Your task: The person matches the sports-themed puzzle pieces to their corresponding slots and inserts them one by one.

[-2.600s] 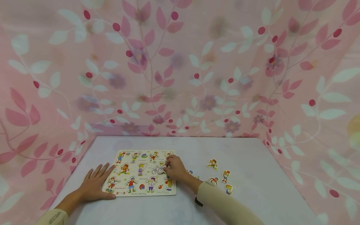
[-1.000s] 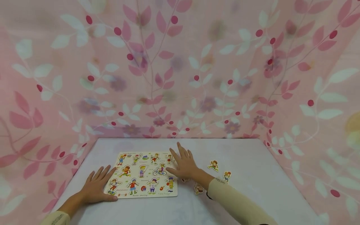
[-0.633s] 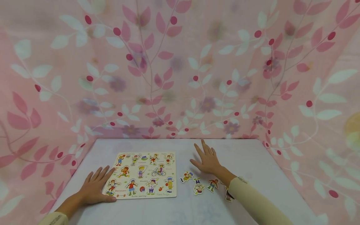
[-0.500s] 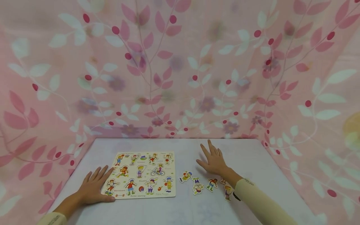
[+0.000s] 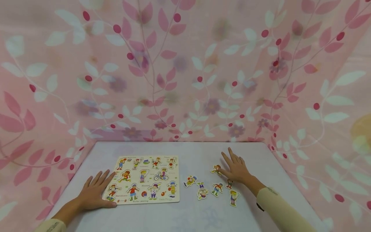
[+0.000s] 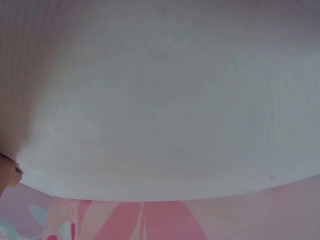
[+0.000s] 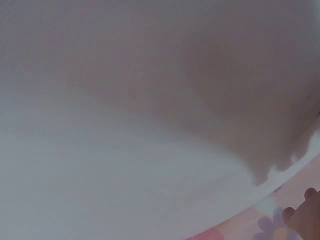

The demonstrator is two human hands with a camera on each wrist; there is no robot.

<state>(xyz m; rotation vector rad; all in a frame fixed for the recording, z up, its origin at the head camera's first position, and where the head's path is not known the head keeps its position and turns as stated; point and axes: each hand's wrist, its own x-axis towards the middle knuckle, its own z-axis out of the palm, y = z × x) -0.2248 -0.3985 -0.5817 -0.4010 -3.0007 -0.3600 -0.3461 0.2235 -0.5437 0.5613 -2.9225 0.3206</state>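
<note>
A puzzle board [image 5: 150, 199] printed with sports figures lies flat on the white table. My left hand [image 5: 94, 193] rests with spread fingers along its left edge, the thumb at the lower left corner. A cyclist piece [image 5: 161, 174] sits at the board's right side. My right hand [image 5: 238, 169] hovers with spread fingers over loose pieces and holds nothing. Its thumb overlaps a running-figure piece [image 5: 215, 169] in the head view, and a red-topped figure piece [image 5: 229, 184] is partly hidden below the palm. Only fingertips [image 7: 304, 215] show in the right wrist view.
Between board and right hand lie a blue-capped figure piece [image 5: 190, 181], an upside-down figure piece [image 5: 202, 192] and a red-shirted figure piece [image 5: 217, 190]. A yellow-hatted figure piece [image 5: 233, 198] lies nearer. Pink floral cloth [image 5: 185, 80] walls the table's back and sides.
My right hand has let go of the cyclist piece on the board, spread its fingers and moved right over the loose pieces, uncovering several. The left hand stays on the board's edge.
</note>
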